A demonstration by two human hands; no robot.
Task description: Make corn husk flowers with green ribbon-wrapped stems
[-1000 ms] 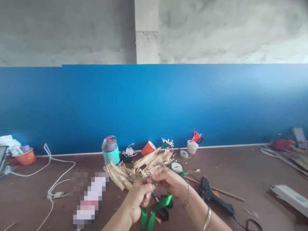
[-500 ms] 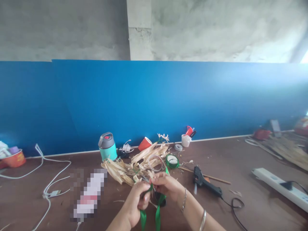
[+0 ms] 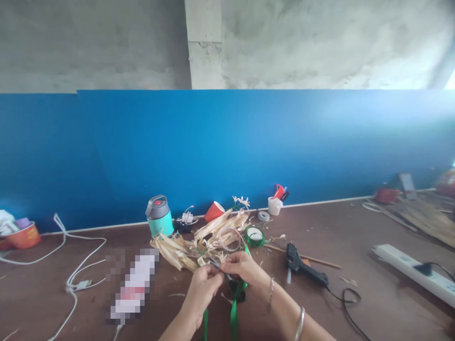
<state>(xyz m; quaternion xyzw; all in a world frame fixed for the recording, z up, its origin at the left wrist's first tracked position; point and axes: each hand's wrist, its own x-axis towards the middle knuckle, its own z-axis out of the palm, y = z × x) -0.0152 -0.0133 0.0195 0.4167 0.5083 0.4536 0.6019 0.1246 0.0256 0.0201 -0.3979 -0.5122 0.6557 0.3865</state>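
Note:
My left hand (image 3: 204, 289) is closed, thumb and fingertips pinched together, with a strip of green tape (image 3: 205, 324) hanging below it. My right hand (image 3: 245, 270) is closed too, its fingertips meeting the left ones at a small pale husk flower (image 3: 222, 259). Another length of green tape (image 3: 233, 319) hangs below the right hand, and the strip appears to run up behind it to the green tape roll (image 3: 255, 236). My fingers hide the flower's stem. Scissors (image 3: 237, 291), partly covered by my right hand, lie on the table beneath.
Dried corn husks (image 3: 177, 251) are heaped just beyond my hands, with a clear tape ring (image 3: 229, 239) on them. A glue gun (image 3: 305, 270) and thin stick (image 3: 327, 265) lie right, before a power strip (image 3: 419, 274). A turquoise flask (image 3: 159, 222) stands behind left.
My left hand has turned, its lower fingers now tucked out of sight, and the tape below it looks narrower. The right hand stays nearly in place.

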